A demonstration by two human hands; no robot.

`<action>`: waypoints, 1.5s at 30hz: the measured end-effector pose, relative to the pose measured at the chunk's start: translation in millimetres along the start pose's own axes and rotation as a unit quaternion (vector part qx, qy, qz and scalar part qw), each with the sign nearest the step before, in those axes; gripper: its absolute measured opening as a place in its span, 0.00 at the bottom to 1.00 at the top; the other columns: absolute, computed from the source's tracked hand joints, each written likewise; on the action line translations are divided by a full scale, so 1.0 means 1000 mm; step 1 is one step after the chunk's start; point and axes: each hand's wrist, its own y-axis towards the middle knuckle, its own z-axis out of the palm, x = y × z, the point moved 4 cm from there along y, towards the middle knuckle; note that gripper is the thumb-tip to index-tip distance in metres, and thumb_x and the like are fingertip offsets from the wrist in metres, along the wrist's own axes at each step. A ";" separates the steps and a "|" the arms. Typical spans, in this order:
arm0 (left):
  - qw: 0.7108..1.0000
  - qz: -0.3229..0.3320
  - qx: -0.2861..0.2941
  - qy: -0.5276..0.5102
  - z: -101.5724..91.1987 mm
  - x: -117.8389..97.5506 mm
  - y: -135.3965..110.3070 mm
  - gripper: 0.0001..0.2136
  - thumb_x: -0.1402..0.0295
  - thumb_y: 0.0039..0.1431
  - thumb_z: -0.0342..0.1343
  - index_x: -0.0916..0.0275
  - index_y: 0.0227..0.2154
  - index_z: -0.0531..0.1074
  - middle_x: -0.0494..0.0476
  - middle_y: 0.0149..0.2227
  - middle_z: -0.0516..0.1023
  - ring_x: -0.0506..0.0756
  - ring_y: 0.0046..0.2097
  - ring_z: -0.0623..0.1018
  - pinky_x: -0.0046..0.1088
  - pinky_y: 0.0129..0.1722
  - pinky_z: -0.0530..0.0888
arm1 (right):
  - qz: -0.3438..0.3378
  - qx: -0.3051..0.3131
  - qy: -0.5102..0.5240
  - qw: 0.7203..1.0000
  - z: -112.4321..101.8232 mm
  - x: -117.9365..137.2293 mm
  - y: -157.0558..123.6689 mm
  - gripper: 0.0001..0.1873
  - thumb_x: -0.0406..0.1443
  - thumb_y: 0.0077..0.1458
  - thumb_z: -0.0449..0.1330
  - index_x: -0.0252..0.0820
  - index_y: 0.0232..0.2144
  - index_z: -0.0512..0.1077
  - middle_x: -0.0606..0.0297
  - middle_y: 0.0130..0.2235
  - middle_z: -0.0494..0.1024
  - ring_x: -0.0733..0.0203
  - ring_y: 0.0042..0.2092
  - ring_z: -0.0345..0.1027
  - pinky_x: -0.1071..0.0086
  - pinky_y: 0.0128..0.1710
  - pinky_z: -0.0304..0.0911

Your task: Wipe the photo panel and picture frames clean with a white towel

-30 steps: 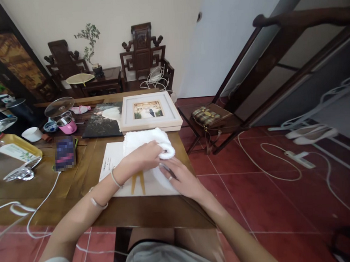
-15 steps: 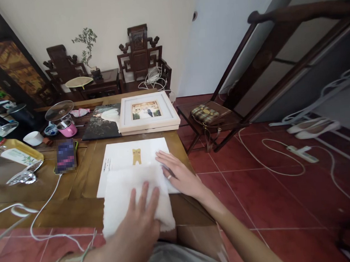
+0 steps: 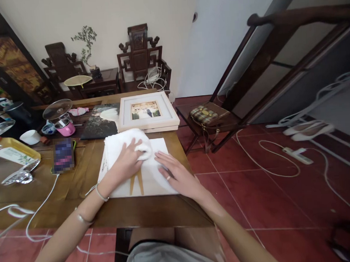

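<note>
Near the table's front edge lies a white board with a gold figure printed on it. A white cloth, bunched up, covers the board's far left part and the upper part of the figure. My left hand presses down on the cloth, its fingers curled into the folds. My right hand, with a ring on one finger, rests flat with fingers outstretched on the board's right side, apart from the cloth.
Behind the board sit white picture frames and a dark picture panel. To the left are a phone on a cable, an oil-coloured bottle and a pink cup. A chair holding a plaid bag stands right.
My left hand has moved the cloth away from me, from the board's near edge to its far part. The figure's lower part now shows. My right hand has stayed in place.
</note>
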 end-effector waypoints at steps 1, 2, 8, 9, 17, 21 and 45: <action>1.000 -0.004 -0.006 0.008 0.002 0.002 0.000 0.16 0.80 0.60 0.49 0.67 0.50 0.71 0.70 0.66 0.55 0.70 0.68 0.50 0.60 0.62 0.55 | 0.001 0.000 -0.002 1.000 0.000 0.000 0.000 0.24 0.36 0.64 0.49 0.41 0.61 0.62 0.53 0.63 0.64 0.54 0.66 0.52 0.47 0.65 0.48; 1.000 -0.002 -0.005 0.019 0.003 0.001 -0.001 0.17 0.82 0.59 0.48 0.67 0.49 0.72 0.69 0.67 0.55 0.70 0.68 0.49 0.61 0.62 0.55 | 0.001 0.000 -0.004 1.000 0.001 0.000 0.000 0.24 0.36 0.64 0.49 0.41 0.62 0.61 0.53 0.64 0.63 0.54 0.66 0.52 0.47 0.65 0.48; 0.995 0.038 0.071 0.062 0.007 -0.038 -0.052 0.13 0.84 0.57 0.51 0.66 0.39 0.77 0.67 0.67 0.53 0.73 0.68 0.50 0.62 0.59 0.59 | 0.002 0.001 -0.009 1.000 0.002 -0.001 0.000 0.25 0.37 0.64 0.49 0.40 0.62 0.60 0.52 0.64 0.62 0.53 0.66 0.51 0.49 0.66 0.48; 0.994 0.052 0.073 0.063 0.008 -0.047 -0.066 0.11 0.82 0.58 0.53 0.65 0.38 0.77 0.66 0.68 0.52 0.73 0.68 0.50 0.61 0.60 0.59 | 0.002 0.002 -0.010 1.000 0.002 -0.001 0.000 0.25 0.37 0.64 0.49 0.39 0.62 0.60 0.52 0.64 0.62 0.53 0.66 0.51 0.49 0.66 0.48; 0.988 0.129 0.080 0.026 0.008 -0.080 -0.127 0.04 0.72 0.59 0.60 0.60 0.33 0.79 0.59 0.68 0.52 0.71 0.67 0.55 0.55 0.61 0.61 | -0.005 0.002 -0.012 1.000 0.001 0.000 0.001 0.25 0.36 0.64 0.49 0.40 0.62 0.61 0.52 0.64 0.62 0.53 0.67 0.51 0.47 0.65 0.48; 0.991 0.085 0.107 0.009 -0.002 -0.057 -0.096 0.14 0.81 0.55 0.56 0.62 0.43 0.76 0.63 0.68 0.50 0.71 0.68 0.50 0.56 0.62 0.59 | -0.002 0.005 -0.012 1.000 0.001 0.000 0.001 0.25 0.36 0.64 0.49 0.40 0.62 0.61 0.52 0.64 0.62 0.53 0.66 0.51 0.47 0.65 0.48; 0.997 0.052 0.055 0.013 0.006 -0.065 -0.121 0.09 0.80 0.57 0.53 0.65 0.30 0.79 0.64 0.68 0.49 0.73 0.68 0.49 0.62 0.61 0.57 | -0.003 -0.007 0.003 1.000 0.000 0.001 0.000 0.25 0.37 0.64 0.50 0.42 0.62 0.61 0.53 0.64 0.62 0.52 0.66 0.52 0.47 0.65 0.49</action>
